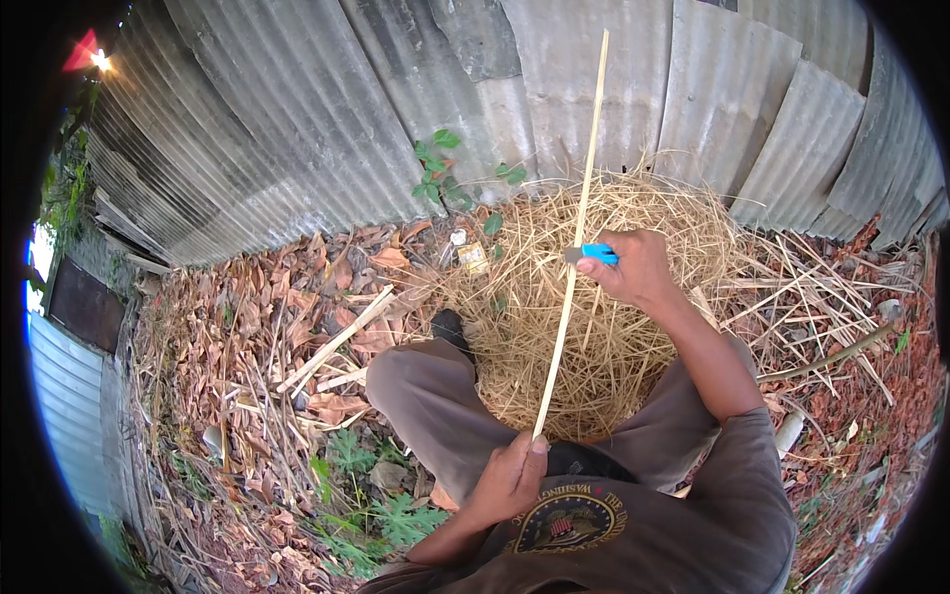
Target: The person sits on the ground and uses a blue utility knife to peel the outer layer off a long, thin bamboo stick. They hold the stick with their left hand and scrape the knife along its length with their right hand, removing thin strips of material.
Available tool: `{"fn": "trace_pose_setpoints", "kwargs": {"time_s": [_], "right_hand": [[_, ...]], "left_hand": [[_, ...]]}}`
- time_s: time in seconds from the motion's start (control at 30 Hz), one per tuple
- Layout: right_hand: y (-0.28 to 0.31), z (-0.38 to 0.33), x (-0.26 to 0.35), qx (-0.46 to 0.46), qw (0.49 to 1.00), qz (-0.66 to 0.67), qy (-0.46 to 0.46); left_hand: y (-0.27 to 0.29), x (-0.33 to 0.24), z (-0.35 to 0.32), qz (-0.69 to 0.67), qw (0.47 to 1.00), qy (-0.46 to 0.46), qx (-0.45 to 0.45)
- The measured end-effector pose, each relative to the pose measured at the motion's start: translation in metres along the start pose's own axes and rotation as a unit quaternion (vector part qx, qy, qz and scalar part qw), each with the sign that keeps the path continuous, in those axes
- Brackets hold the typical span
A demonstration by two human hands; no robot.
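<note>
A long, thin, pale strip (pixel 560 342), which looks like split bamboo, runs from near my lap up toward the metal fence. My left hand (pixel 513 475) is closed around its near end. Farther along, my right hand (pixel 633 265) grips a blue-handled cutter knife (pixel 599 254). Its short grey blade lies across the strip, touching it around the middle. Beneath the strip, a heap of straw-coloured shavings (pixel 534 366) spreads between my legs and out to the fence.
A corrugated metal fence (pixel 297 119) stands in front. Dry brown leaves (pixel 247 297) cover the ground at left, with several pale split sticks (pixel 341 337) on them. Green weeds (pixel 396 515) grow by my left leg. More loose strips (pixel 792 287) and a stick (pixel 831 356) lie at right.
</note>
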State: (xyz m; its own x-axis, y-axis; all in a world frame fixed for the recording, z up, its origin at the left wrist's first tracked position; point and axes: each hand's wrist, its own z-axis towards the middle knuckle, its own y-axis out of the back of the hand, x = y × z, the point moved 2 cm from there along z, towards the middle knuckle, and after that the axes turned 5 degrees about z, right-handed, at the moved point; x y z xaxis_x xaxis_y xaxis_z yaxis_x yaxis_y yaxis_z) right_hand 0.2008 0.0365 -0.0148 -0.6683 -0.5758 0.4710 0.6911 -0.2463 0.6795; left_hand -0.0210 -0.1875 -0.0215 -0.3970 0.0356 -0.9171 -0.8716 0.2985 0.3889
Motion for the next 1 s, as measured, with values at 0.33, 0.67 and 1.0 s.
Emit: {"fn": "trace_pose_setpoints", "kwargs": {"time_s": [0.33, 0.67, 1.0], "right_hand": [[-0.019, -0.008, 0.024, 0.108, 0.888, 0.407, -0.187], [-0.029, -0.02, 0.05, 0.128, 0.862, 0.456, -0.183], [0.001, -0.006, 0.022, 0.019, 0.997, -0.053, 0.046]], "left_hand": [[0.006, 0.039, 0.013, 0.026, 0.999, -0.01, 0.04], [-0.004, 0.022, 0.102, -0.229, 0.973, -0.006, -0.041], [0.009, -0.002, 0.089, -0.212, 0.976, 0.001, -0.047]]}}
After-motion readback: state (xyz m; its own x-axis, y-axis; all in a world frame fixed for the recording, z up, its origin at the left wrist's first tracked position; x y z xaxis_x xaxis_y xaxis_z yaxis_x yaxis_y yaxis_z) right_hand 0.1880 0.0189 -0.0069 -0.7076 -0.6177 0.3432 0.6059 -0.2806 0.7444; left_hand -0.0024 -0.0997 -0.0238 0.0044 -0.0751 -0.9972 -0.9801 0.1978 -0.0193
